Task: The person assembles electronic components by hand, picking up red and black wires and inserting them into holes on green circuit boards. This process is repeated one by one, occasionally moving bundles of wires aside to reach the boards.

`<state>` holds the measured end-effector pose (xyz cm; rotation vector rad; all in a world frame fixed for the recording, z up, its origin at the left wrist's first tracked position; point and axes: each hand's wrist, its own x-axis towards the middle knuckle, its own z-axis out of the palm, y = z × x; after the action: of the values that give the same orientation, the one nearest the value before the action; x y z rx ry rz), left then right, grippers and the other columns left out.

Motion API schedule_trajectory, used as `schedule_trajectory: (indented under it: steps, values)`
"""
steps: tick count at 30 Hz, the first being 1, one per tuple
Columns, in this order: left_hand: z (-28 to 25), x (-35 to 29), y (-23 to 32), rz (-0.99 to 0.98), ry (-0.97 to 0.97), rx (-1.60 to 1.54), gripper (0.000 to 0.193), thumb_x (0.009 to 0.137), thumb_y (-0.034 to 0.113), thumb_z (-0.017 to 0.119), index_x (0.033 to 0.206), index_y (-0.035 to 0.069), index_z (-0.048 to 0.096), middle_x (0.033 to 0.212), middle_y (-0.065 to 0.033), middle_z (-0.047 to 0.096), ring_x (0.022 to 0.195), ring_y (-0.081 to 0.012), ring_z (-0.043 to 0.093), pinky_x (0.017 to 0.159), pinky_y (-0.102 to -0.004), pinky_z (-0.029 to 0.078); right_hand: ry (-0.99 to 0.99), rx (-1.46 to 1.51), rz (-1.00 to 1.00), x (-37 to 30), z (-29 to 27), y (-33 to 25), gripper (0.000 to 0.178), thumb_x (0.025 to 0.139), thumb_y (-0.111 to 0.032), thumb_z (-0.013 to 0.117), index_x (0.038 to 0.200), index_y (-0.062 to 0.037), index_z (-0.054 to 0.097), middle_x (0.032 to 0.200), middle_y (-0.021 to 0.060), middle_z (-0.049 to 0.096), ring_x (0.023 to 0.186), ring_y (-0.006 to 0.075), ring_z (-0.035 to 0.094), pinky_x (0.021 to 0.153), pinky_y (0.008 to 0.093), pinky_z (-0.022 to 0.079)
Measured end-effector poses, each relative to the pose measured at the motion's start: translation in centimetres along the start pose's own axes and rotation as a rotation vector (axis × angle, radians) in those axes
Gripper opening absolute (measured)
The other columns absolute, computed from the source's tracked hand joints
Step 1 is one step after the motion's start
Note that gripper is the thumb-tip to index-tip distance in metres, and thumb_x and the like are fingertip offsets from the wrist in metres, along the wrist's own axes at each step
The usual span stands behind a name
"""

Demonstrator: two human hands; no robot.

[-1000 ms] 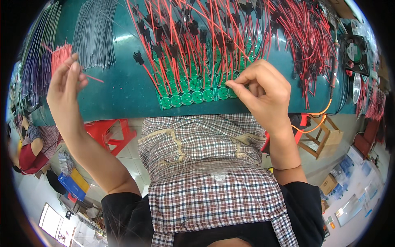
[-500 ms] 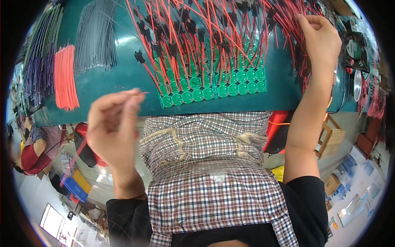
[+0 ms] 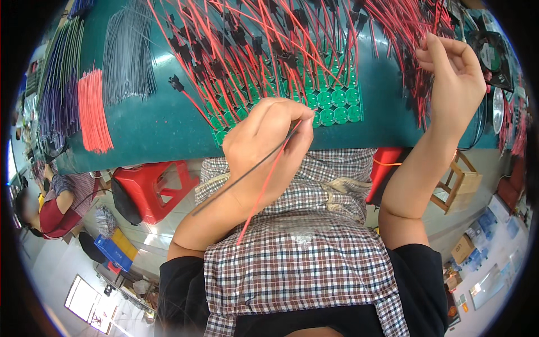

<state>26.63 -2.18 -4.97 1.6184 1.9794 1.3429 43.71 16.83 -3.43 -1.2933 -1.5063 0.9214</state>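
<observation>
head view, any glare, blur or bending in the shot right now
Head view: a pale glare streak lies on the teal tabletop beside the grey wires; head view, lower left: the bright window-like panel looks nearly white; head view, edges: the room leans and bends toward the dark round rim; head view, middle: the left hand shows no strong motion blur.

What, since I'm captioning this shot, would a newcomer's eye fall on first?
Probably the tangle of red wires and black connectors spreading over the green circuit boards, top centre. Just in front, the person's left hand pinches a red wire and a dark wire. At upper left, a straight coral-red bundle lies beside a grey one.
</observation>
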Motion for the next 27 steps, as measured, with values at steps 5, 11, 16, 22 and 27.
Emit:
schedule_trajectory:
  steps: [5, 11, 16, 22, 27]
  values:
    - [-0.6, 0.2, 0.6, -0.035, -0.015, 0.006, 0.022, 0.075, -0.007, 0.074, 0.090, 0.005, 0.064, 0.085, -0.0083, 0.066, 0.071, -0.0161, 0.067, 0.060, -0.0263, 0.054, 0.015, 0.056, -0.040, -0.9, 0.1, -0.3, 0.015, 0.088, -0.004, 0.071, 0.097, 0.0075, 0.066, 0.085, 0.0110, 0.071, 0.072, 0.0146, 0.069, 0.068, 0.0235, 0.054]
    - [-0.9, 0.2, 0.7, -0.053, -0.032, 0.005, 0.019, 0.079, -0.008, 0.073, 0.092, 0.001, 0.063, 0.088, -0.0103, 0.067, 0.079, -0.0155, 0.068, 0.068, -0.0254, 0.058, 0.033, -0.070, -0.013, -1.1, 0.1, -0.1, 0.014, 0.087, -0.005, 0.073, 0.097, 0.0041, 0.071, 0.080, 0.0061, 0.070, 0.068, 0.0100, 0.067, 0.060, 0.0198, 0.051]
    - [-0.7, 0.3, 0.6, -0.049, -0.052, -0.003, 0.020, 0.079, -0.008, 0.074, 0.093, 0.002, 0.063, 0.088, -0.0105, 0.067, 0.078, -0.0158, 0.068, 0.068, -0.0255, 0.058, 0.042, -0.312, -0.038, -1.2, -0.7, 0.0, 0.011, 0.085, -0.005, 0.076, 0.094, 0.0011, 0.073, 0.078, 0.0013, 0.069, 0.065, 0.0037, 0.058, 0.058, 0.0164, 0.044]
    - [0.1, 0.3, 0.0, 0.015, 0.050, 0.010, 0.026, 0.069, -0.007, 0.076, 0.088, 0.007, 0.063, 0.079, -0.0067, 0.066, 0.063, -0.0170, 0.066, 0.052, -0.0272, 0.050, 0.034, -0.236, -0.024, -1.0, 0.4, 0.3, 0.010, 0.083, -0.009, 0.076, 0.090, -0.0025, 0.074, 0.077, -0.0004, 0.068, 0.058, 0.0028, 0.053, 0.051, 0.0244, 0.040]
    - [0.2, 0.4, 0.0, 0.011, 0.026, 0.014, 0.026, 0.069, -0.006, 0.075, 0.087, 0.007, 0.062, 0.078, -0.0072, 0.065, 0.065, -0.0198, 0.066, 0.053, -0.0294, 0.050, -0.020, -0.299, -0.158, -0.5, 0.7, 1.0, 0.031, 0.085, -0.015, 0.077, 0.113, -0.0024, 0.069, 0.078, -0.0011, 0.066, 0.063, 0.0009, 0.054, 0.055, 0.0174, 0.040]
